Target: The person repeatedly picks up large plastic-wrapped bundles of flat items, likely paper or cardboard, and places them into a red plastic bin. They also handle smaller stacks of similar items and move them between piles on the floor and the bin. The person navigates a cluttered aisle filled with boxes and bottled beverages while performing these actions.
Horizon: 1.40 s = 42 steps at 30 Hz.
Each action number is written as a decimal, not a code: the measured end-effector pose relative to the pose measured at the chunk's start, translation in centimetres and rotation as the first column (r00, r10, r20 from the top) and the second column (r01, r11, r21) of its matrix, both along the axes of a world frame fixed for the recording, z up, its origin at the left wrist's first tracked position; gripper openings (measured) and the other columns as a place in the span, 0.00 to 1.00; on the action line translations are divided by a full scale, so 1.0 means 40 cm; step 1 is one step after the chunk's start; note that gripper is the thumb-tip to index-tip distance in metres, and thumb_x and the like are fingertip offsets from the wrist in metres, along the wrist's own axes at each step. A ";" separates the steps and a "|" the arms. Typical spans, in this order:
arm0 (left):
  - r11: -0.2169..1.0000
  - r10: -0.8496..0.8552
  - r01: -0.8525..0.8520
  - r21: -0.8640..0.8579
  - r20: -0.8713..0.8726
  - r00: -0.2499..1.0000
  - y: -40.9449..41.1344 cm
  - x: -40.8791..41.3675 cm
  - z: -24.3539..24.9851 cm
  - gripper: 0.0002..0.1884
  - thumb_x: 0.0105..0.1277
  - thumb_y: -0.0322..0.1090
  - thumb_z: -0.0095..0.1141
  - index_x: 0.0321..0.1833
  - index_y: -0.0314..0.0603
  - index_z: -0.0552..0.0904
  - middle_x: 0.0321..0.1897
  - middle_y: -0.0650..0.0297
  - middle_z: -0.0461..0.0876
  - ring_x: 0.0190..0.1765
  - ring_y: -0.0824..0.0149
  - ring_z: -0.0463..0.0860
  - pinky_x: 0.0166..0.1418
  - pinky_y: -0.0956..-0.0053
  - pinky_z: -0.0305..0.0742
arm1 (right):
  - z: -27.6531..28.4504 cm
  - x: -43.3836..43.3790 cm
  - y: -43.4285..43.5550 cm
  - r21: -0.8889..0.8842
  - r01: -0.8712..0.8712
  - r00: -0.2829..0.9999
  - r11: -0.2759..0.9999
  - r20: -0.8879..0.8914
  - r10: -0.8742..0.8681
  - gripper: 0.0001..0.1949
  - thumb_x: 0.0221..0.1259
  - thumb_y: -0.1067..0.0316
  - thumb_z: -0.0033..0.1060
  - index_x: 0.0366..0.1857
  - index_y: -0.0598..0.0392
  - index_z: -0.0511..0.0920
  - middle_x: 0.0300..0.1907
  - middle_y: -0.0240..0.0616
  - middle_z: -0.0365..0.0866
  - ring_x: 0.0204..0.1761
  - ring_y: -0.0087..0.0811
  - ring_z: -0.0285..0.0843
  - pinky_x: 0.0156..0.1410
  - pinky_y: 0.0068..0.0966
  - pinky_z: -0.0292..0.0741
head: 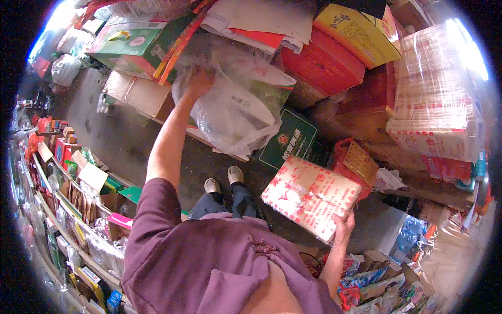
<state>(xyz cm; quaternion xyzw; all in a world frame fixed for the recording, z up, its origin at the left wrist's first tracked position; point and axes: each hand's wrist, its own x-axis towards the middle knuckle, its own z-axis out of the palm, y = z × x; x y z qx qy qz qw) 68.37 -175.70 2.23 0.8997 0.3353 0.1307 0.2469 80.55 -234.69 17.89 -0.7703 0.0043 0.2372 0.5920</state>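
My right hand (343, 227) grips the near right corner of a rectangular package (310, 196) in pale wrapping with red printing. The package is held tilted above the floor. My left arm reaches forward, and my left hand (200, 81) is at the left side of a large translucent plastic bag (239, 110). That hand is blurred, so whether its fingers pinch the plastic cannot be told. Just beyond the package stands a dark green carton (290, 137) with writing. An orange-red bag (343, 153) with a brown box (360, 163) in it lies right of the package.
Ahead are a green-and-white carton (125, 43), a plain cardboard box (137, 92), a red box (325, 64) and a yellow box (357, 33). Plastic-wrapped packages (433, 94) are stacked at right. Shelves (66, 219) of small goods curve along the left. More packaged goods (372, 278) lie low right.
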 end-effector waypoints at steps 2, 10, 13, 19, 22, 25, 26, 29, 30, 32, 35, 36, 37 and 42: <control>0.996 0.090 -0.087 0.027 -0.146 0.985 0.009 -0.061 -0.136 0.23 0.59 0.42 0.50 0.54 0.35 0.74 0.55 0.43 0.71 0.60 0.45 0.66 0.61 0.57 0.65 | 0.002 -0.020 -0.005 -0.124 -0.122 0.992 0.985 0.002 0.123 0.29 0.38 0.72 0.65 0.50 0.62 0.67 0.44 0.41 0.75 0.45 0.32 0.73 0.53 0.28 0.70; 0.917 0.111 -0.015 0.398 -0.219 0.969 0.022 -0.062 -0.136 0.20 0.63 0.43 0.44 0.55 0.42 0.73 0.53 0.45 0.73 0.55 0.45 0.73 0.63 0.49 0.60 | -0.045 -0.088 -0.007 -0.551 -0.496 0.825 0.671 -0.057 0.563 0.24 0.37 0.62 0.70 0.39 0.60 0.70 0.34 0.44 0.80 0.37 0.34 0.79 0.43 0.30 0.74; 0.939 0.032 0.097 0.331 -0.364 0.931 0.080 0.004 -0.139 0.19 0.66 0.43 0.39 0.56 0.48 0.72 0.52 0.48 0.74 0.53 0.45 0.74 0.61 0.47 0.60 | -0.058 -0.111 0.000 -0.652 -0.557 0.749 0.515 -0.126 0.650 0.26 0.35 0.56 0.70 0.40 0.58 0.70 0.34 0.50 0.80 0.40 0.49 0.80 0.43 0.36 0.75; 0.995 -0.084 0.097 0.011 -0.402 0.912 -0.074 0.202 -0.117 0.16 0.58 0.46 0.48 0.42 0.46 0.82 0.50 0.55 0.78 0.53 0.53 0.75 0.58 0.53 0.66 | -0.124 -0.150 -0.010 -0.686 -0.618 0.646 0.384 -0.165 0.745 0.31 0.35 0.50 0.67 0.43 0.58 0.69 0.34 0.55 0.79 0.38 0.55 0.77 0.42 0.43 0.73; 0.920 -0.352 0.338 0.199 0.040 0.935 -0.325 0.130 -0.121 0.23 0.53 0.45 0.53 0.52 0.45 0.75 0.53 0.57 0.74 0.58 0.56 0.70 0.56 0.55 0.66 | -0.131 -0.160 0.016 -0.693 -0.611 0.633 0.383 -0.137 0.762 0.31 0.35 0.48 0.66 0.43 0.58 0.69 0.33 0.56 0.78 0.37 0.57 0.76 0.42 0.45 0.72; 0.884 -0.454 0.446 0.140 0.027 0.890 -0.461 -0.033 -0.015 0.23 0.54 0.40 0.56 0.54 0.44 0.73 0.57 0.56 0.71 0.60 0.54 0.68 0.61 0.54 0.62 | -0.129 -0.149 0.040 -0.738 -0.580 0.645 0.344 -0.159 0.747 0.30 0.36 0.48 0.66 0.42 0.57 0.69 0.33 0.57 0.78 0.38 0.58 0.76 0.42 0.45 0.72; 0.898 -0.433 0.421 0.130 0.084 0.898 -0.493 -0.088 0.033 0.23 0.53 0.38 0.57 0.53 0.44 0.74 0.57 0.56 0.72 0.60 0.53 0.69 0.62 0.55 0.62 | -0.085 -0.138 0.080 -0.656 -0.625 0.680 0.423 -0.190 0.709 0.29 0.37 0.49 0.65 0.42 0.57 0.68 0.34 0.58 0.78 0.39 0.58 0.75 0.42 0.45 0.71; 0.990 0.059 -0.084 0.109 0.212 0.975 -0.562 -0.265 0.100 0.23 0.49 0.35 0.63 0.50 0.44 0.76 0.48 0.56 0.75 0.52 0.52 0.73 0.56 0.58 0.66 | -0.096 -0.123 0.105 -0.633 -0.597 0.701 0.493 -0.113 0.704 0.27 0.37 0.52 0.64 0.39 0.57 0.68 0.32 0.57 0.78 0.37 0.59 0.74 0.40 0.46 0.71; 0.967 0.245 -0.255 0.017 0.221 0.944 -0.555 -0.324 0.069 0.25 0.46 0.36 0.66 0.50 0.43 0.76 0.47 0.56 0.75 0.51 0.53 0.73 0.55 0.61 0.67 | -0.109 -0.117 0.108 -0.659 -0.599 0.667 0.455 -0.096 0.739 0.26 0.37 0.52 0.65 0.38 0.57 0.67 0.31 0.57 0.77 0.36 0.59 0.74 0.40 0.47 0.71; 0.702 0.678 -0.566 -0.432 0.164 0.716 -0.547 -0.434 -0.039 0.35 0.52 0.44 0.64 0.61 0.43 0.65 0.54 0.57 0.72 0.53 0.56 0.72 0.51 0.61 0.70 | -0.108 -0.106 0.141 -0.704 -0.589 0.591 0.398 -0.039 0.805 0.25 0.37 0.53 0.65 0.37 0.57 0.67 0.30 0.56 0.77 0.35 0.58 0.74 0.39 0.46 0.70; 0.135 0.757 -0.489 -0.862 -0.229 0.611 -0.469 -0.424 0.009 0.44 0.58 0.54 0.58 0.71 0.50 0.47 0.63 0.56 0.64 0.58 0.56 0.68 0.50 0.58 0.71 | -0.111 -0.117 0.180 -0.683 -0.586 0.576 0.436 0.027 0.817 0.25 0.38 0.52 0.65 0.37 0.55 0.67 0.29 0.54 0.77 0.34 0.56 0.74 0.39 0.46 0.70; 0.043 0.696 -0.450 -0.892 -0.296 0.654 -0.446 -0.386 0.029 0.44 0.59 0.57 0.54 0.71 0.54 0.44 0.65 0.56 0.60 0.61 0.55 0.66 0.52 0.55 0.69 | -0.111 -0.124 0.189 -0.682 -0.577 0.578 0.449 0.047 0.815 0.24 0.39 0.52 0.65 0.37 0.55 0.67 0.29 0.53 0.77 0.34 0.56 0.74 0.38 0.46 0.71; 0.091 0.654 -0.291 -0.952 -0.163 0.738 -0.418 -0.351 0.002 0.43 0.59 0.57 0.53 0.71 0.54 0.44 0.66 0.54 0.58 0.62 0.51 0.64 0.53 0.53 0.68 | -0.113 -0.133 0.197 -0.717 -0.588 0.587 0.373 -0.062 0.807 0.24 0.40 0.51 0.64 0.37 0.55 0.66 0.29 0.53 0.76 0.34 0.56 0.74 0.38 0.46 0.70; 0.165 0.643 -0.153 -0.974 -0.011 0.766 -0.311 -0.146 -0.046 0.28 0.56 0.30 0.57 0.61 0.47 0.66 0.49 0.57 0.73 0.47 0.54 0.75 0.46 0.62 0.76 | -0.102 -0.223 0.240 -0.741 -0.519 0.590 0.427 0.050 0.806 0.23 0.47 0.47 0.61 0.34 0.56 0.68 0.27 0.52 0.76 0.30 0.55 0.75 0.34 0.46 0.72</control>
